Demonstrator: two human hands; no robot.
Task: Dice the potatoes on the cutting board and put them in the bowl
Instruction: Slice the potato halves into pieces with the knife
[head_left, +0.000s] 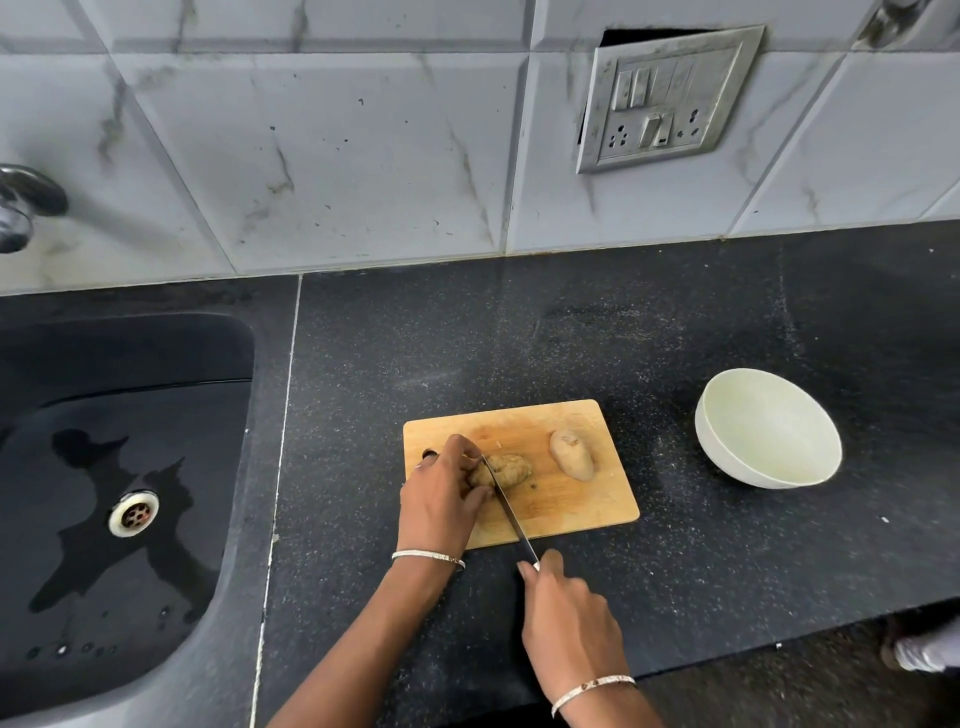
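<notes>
One potato (511, 469) lies on the cutting board (566, 506). Its long side runs left to right, the same way as the long side of the board. Its left end is under the fingers of the left hand (441, 499). Its right end sticks out past them, bare.

The left hand's fingers (460, 447) are bent over the top of the potato and the thumb is on the near side, so the hand holds it down. The right hand (569, 613) is closed tight around the handle of a knife (511, 512), and the handle is hidden inside the fist. The blade goes away from the right fingers, up and to the left. It crosses the potato just beside the left fingertips. I cannot tell how deep it has cut.

A second potato (571, 454) lies on the board to the right of the left fingers, apart from the first one. Its long side is slanted, with the far end to the left and the near end to the right.

The right hand is off the board, over the dark counter (571, 338), past the board's near edge. The white bowl (723, 458) stands on the counter well to the right of both hands, apart from the board. A black sink (156, 364) is well to the left of the left hand.
</notes>
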